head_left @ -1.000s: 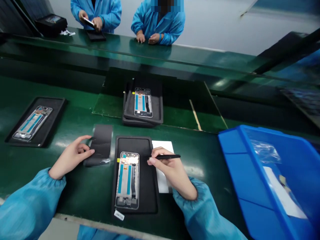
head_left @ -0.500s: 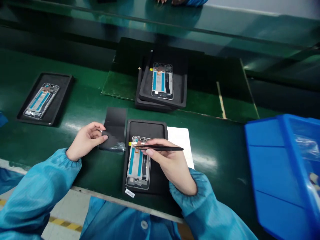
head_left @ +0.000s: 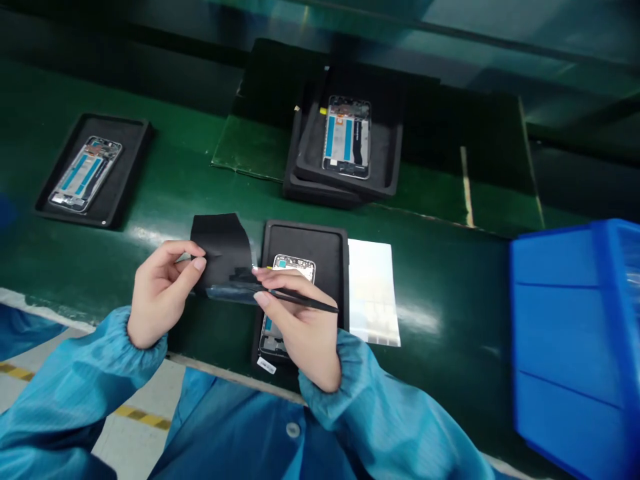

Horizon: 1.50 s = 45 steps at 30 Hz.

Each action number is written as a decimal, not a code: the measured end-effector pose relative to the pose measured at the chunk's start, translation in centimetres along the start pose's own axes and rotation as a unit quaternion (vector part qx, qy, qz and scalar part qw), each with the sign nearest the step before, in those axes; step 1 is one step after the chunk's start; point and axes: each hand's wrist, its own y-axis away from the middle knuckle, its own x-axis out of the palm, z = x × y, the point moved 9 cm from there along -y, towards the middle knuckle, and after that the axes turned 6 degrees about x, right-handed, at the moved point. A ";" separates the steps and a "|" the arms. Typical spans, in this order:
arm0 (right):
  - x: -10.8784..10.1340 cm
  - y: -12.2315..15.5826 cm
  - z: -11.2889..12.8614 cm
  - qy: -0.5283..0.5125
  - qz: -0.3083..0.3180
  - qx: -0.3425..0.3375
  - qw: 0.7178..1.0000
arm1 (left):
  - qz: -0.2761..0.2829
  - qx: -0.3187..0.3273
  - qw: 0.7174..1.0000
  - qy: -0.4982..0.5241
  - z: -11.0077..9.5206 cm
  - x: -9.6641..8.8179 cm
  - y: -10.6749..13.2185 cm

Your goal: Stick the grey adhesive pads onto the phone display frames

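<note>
My left hand pinches the left edge of a black film sheet, which bends slightly and has a clear, shiny strip along its lower edge. Black tweezers are gripped in my right hand, their tips at the right part of the sheet; whether they hold anything there is too small to tell. Partly behind my right hand lies an opened phone frame with blue strips, in a black foam tray. A small white label sits at the tray's near corner.
A white sheet lies right of the tray. Stacked black trays at the back hold another phone frame. At left, one more tray holds a phone frame. A blue bin stands at right.
My right hand with the tweezers has moved left from above the phone frame to the black film sheet. The sheet's upper right now curves. The whole view has shifted slightly.
</note>
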 end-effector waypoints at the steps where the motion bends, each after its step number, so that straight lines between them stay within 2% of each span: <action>1: 0.0 0.1 -0.1 0.000 -0.005 -0.004 1.000 | 0.005 0.000 1.000 -0.011 -0.2 0.0 0.2; 6: 0.1 0.4 -0.7 -0.007 -0.007 -0.008 1.000 | 0.116 -0.013 0.993 -0.025 -0.7 1.9 0.6; 8: 0.1 0.4 -0.8 -0.009 0.003 -0.012 1.000 | 0.139 -0.015 0.990 -0.023 -0.7 2.6 0.8; 14: -1.2 0.7 0.2 0.046 0.009 -0.049 0.998 | 0.133 -0.024 0.990 -0.035 -0.9 3.0 0.9; 19: -1.9 1.1 1.0 0.102 0.009 -0.070 0.992 | 0.158 -0.044 0.986 -0.036 -1.4 3.6 0.9; 23: -1.8 1.3 1.0 0.101 0.018 -0.063 0.993 | 0.195 -0.076 0.978 -0.013 -1.0 4.4 1.2; 29: -1.8 1.4 1.5 0.092 0.024 -0.071 0.993 | 0.189 -0.116 0.975 0.023 -0.4 4.6 1.5; 41: -2.0 1.4 1.1 0.104 0.007 -0.067 0.992 | 0.192 -0.101 0.976 0.009 -0.9 4.7 1.4; 45: -2.1 1.4 1.0 0.112 0.003 -0.065 0.992 | 0.188 -0.114 0.975 0.010 -0.7 4.7 1.5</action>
